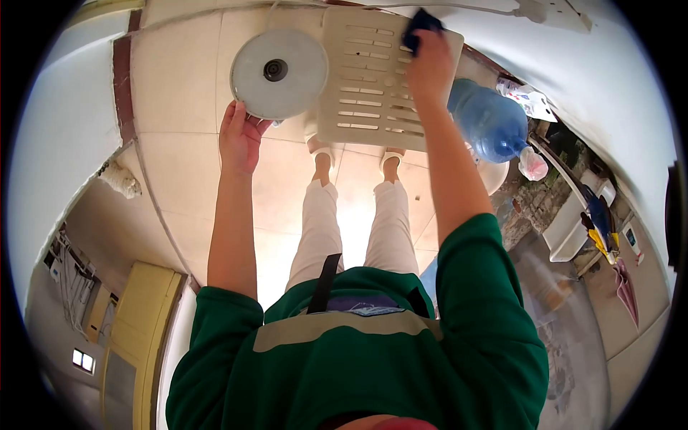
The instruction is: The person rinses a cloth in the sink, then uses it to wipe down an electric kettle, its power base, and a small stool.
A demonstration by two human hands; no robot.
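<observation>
A round, pale disc-shaped base point(304, 75) with a dark connector at its centre is held at its lower left edge by my left hand point(241, 137), the fingers beneath it and the thumb at the rim. Beside it on the right is a cream slatted stool or small table top point(358, 97). My right hand point(430, 64) grips a dark blue cloth point(421, 30) over the upper right part of the slatted top.
Right of the slatted top lies a large blue water bottle point(491, 122), with a white-and-pink bag point(532, 164) at its neck. A cable point(459, 8) runs along the top. A yellow door point(140, 337) stands at lower left.
</observation>
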